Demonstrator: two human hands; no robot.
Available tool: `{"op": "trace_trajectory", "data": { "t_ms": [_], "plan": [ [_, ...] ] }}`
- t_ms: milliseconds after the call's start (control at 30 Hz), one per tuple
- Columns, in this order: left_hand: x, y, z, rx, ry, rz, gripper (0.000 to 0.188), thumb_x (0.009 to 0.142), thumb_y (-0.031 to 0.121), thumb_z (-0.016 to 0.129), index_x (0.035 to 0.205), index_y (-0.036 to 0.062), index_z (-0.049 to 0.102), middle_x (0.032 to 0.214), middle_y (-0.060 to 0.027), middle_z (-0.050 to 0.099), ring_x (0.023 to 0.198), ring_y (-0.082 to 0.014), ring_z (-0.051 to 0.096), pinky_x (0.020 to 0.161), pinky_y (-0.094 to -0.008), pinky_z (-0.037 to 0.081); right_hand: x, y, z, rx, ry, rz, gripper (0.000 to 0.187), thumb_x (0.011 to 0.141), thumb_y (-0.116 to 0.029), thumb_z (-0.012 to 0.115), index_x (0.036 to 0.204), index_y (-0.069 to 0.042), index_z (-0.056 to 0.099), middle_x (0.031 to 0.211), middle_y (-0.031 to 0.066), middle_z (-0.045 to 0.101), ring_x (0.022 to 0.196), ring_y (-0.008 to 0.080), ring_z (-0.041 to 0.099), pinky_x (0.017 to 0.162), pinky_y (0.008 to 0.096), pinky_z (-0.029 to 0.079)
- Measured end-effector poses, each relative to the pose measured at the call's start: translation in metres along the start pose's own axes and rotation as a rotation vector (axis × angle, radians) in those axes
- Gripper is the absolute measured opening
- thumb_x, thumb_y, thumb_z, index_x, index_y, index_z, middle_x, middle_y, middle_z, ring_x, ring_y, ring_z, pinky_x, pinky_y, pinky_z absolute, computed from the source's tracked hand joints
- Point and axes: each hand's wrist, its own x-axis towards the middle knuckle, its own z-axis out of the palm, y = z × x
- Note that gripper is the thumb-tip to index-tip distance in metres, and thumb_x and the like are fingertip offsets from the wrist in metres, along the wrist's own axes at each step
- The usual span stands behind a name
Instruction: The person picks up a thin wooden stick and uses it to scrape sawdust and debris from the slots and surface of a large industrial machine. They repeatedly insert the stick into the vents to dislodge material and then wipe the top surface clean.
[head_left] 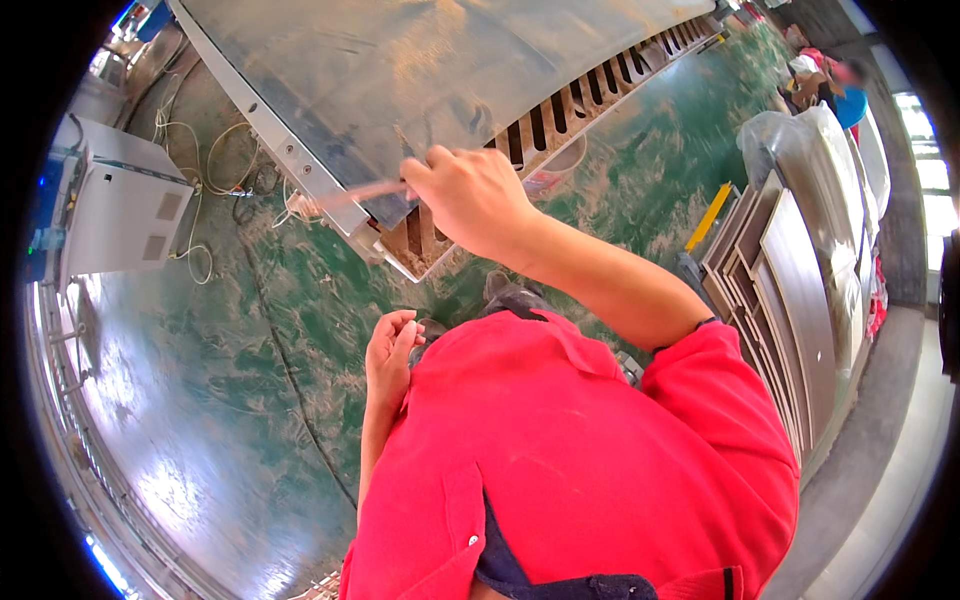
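Note:
My right hand (478,200) is closed round one end of a slim brush (358,195) with a pinkish-brown handle, held above the near corner of a large machine table (450,60). The brush points left across the table's pale metal edge, and its far end is blurred by motion. Dust and smears lie on the table's dark, shiny top. Lower down, beside my body, my left hand (388,345) hangs with loosely bent fingers, thumb and fingertips apart, and nothing visible in it. It touches neither the table nor the brush.
A slotted, dusty tray edge (550,120) runs along the table's right side. Leaning boards (785,300) and plastic sheeting stand at right, with a person (835,90) beyond. Left are a grey cabinet (125,200) and loose cables (200,180). Another cable (285,365) crosses the dusty green floor.

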Motion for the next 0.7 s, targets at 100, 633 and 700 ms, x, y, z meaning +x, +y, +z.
{"op": "trace_trajectory", "data": {
  "t_ms": [100,633,700],
  "plan": [
    [0.003,0.000,0.002,0.003,-0.024,0.003,0.021,0.098,0.013,0.052,0.113,0.0010,0.058,0.095,-0.0037,0.061,0.083,-0.0103,0.057,0.079,-0.0255,0.047,0.017,0.010,-0.003,-0.052,-0.037,0.094,0.008,0.083,-0.010,0.060,0.090,-0.010,0.062,0.078,0.0082,0.064,0.069,0.0293,0.067,0.060,0.0414,0.051],
    [-0.002,0.002,-0.002,-0.003,-0.008,0.003,0.022,0.097,0.014,0.054,0.115,0.0005,0.058,0.096,-0.0052,0.062,0.084,-0.0112,0.058,0.080,-0.0259,0.048,-0.029,0.064,0.079,-0.261,-0.179,0.013,0.009,0.083,-0.015,0.058,0.088,-0.008,0.060,0.080,0.0105,0.064,0.070,0.0275,0.067,0.062,0.0385,0.052],
    [-0.004,0.001,-0.003,0.002,-0.005,0.004,0.022,0.097,0.014,0.054,0.114,0.0005,0.058,0.096,-0.0050,0.062,0.084,-0.0112,0.058,0.080,-0.0259,0.047,-0.036,0.059,0.069,-0.255,-0.163,-0.036,0.009,0.084,-0.016,0.058,0.089,-0.009,0.060,0.080,0.0109,0.063,0.071,0.0276,0.067,0.063,0.0387,0.052]
  ]
}}
